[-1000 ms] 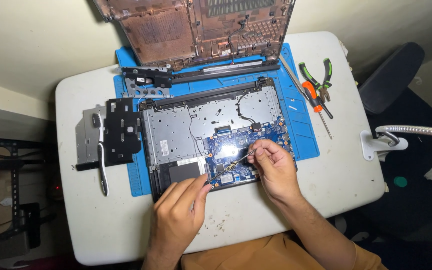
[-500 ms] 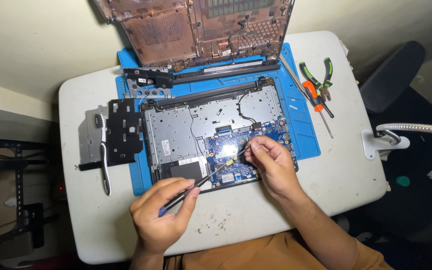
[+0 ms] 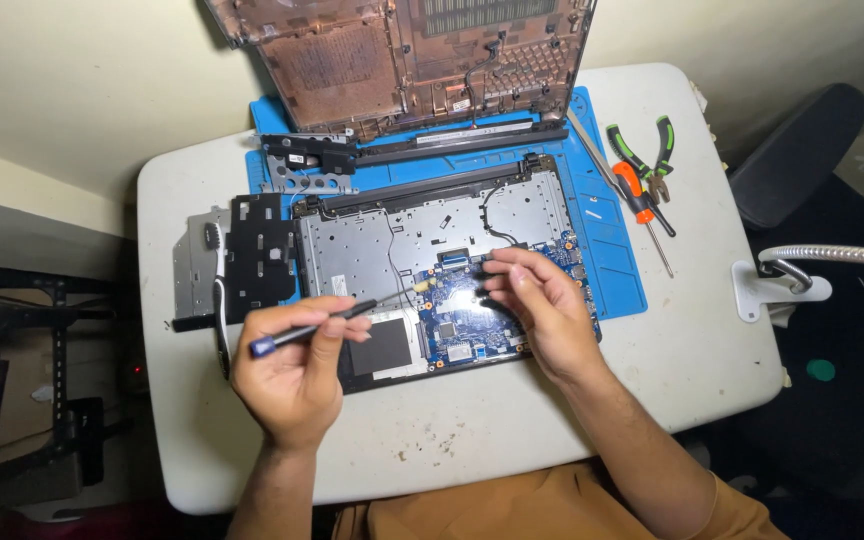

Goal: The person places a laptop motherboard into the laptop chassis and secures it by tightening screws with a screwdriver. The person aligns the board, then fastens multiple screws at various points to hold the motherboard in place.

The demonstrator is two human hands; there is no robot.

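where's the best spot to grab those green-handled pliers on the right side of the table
Grip the green-handled pliers by both handles, where they lie apart at the far end, coming from above or from the table's right edge. The orange-handled screwdriver crowds the jaw end, so probably avoid that side.

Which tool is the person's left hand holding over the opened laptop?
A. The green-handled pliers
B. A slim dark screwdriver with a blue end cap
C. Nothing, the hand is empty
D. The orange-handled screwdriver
B: the left hand grips a slim dark screwdriver whose tip points toward the blue circuit board, while the green-handled pliers and orange-handled screwdriver lie untouched at the far right edge of the blue mat.
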